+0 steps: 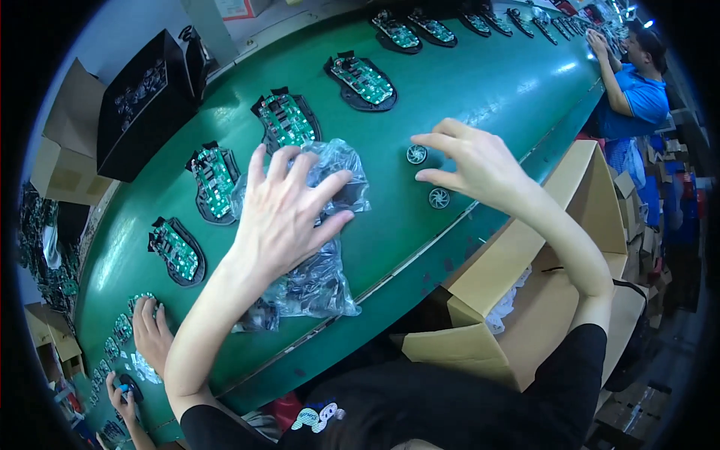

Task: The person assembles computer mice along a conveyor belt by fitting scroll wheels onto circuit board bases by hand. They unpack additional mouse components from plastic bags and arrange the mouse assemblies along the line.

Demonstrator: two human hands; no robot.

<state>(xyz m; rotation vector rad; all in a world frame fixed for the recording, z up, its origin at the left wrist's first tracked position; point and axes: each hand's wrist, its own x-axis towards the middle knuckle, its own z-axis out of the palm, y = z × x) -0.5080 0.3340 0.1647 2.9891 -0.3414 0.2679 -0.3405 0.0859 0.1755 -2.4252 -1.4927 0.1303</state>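
Note:
My left hand (pixel 281 210) lies with fingers spread on a clear plastic bag (pixel 319 281) of dark parts. Thumb and fingers apart, my right hand (pixel 476 161) hovers around a small round black-and-silver wheel (pixel 417 154); I see no grip on it. A second such wheel (pixel 439 198) rests on the green tabletop just below that hand. Close to the bag are black housings with green circuit boards: one circuit board assembly (pixel 289 120) lies beyond my left fingers, another circuit board assembly (pixel 214 180) to their left.
More board assemblies (pixel 364 81) line the curved green table (pixel 480 82). An open cardboard box (pixel 517 300) stands below its near edge, right. A black bin (pixel 142 97) of small parts is at the far left. Another person's hands (pixel 152 334) work at lower left; a person in blue (pixel 634 90) sits far right.

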